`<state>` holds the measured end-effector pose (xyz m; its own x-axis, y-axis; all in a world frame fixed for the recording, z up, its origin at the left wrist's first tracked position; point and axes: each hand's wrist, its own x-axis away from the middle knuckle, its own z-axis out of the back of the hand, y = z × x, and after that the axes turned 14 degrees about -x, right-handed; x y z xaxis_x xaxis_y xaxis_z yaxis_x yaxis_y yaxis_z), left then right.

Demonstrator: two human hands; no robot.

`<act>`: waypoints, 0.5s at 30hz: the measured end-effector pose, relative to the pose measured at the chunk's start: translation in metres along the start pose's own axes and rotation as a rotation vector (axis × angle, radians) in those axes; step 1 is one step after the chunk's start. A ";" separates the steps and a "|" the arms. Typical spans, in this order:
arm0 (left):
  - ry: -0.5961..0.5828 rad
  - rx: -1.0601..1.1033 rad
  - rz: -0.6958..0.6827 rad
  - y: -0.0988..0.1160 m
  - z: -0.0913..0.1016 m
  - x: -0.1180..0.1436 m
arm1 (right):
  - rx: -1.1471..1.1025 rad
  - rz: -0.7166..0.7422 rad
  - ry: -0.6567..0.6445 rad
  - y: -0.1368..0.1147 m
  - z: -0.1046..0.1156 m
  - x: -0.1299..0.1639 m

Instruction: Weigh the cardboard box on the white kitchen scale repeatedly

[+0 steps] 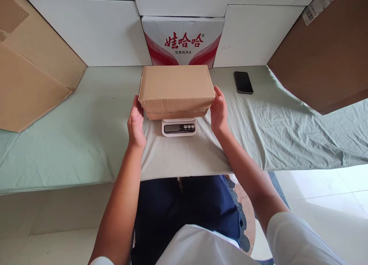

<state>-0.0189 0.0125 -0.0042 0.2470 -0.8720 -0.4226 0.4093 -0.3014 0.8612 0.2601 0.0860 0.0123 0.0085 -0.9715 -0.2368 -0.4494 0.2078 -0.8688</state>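
A brown cardboard box [177,84] sits over a small white digital kitchen scale [178,127], whose front panel with a display and buttons sticks out below it. Whether the box rests its full weight on the scale I cannot tell. My left hand [136,123] lies against the box's left side, and my right hand [219,111] is at its right front corner. Both hold the box between them, with the fingers partly hidden along its sides. The scale's display looks blank from here.
Green cloth [94,104] covers the table. A black phone [243,82] lies to the right. Behind stands a white carton with red lettering [184,38] among white panels. Large brown cardboard pieces flank the table at left [34,73] and right [322,61].
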 end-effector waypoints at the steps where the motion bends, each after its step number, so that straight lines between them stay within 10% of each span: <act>1: -0.006 -0.007 0.000 0.001 0.000 0.001 | 0.003 -0.004 -0.019 0.000 -0.001 0.001; 15: -0.055 0.177 0.074 0.020 -0.018 -0.020 | 0.096 0.105 -0.090 -0.004 -0.027 -0.001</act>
<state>0.0000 0.0309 0.0164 0.2207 -0.9125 -0.3444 0.2301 -0.2944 0.9275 0.2380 0.0830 0.0276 0.0479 -0.9307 -0.3627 -0.3645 0.3218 -0.8739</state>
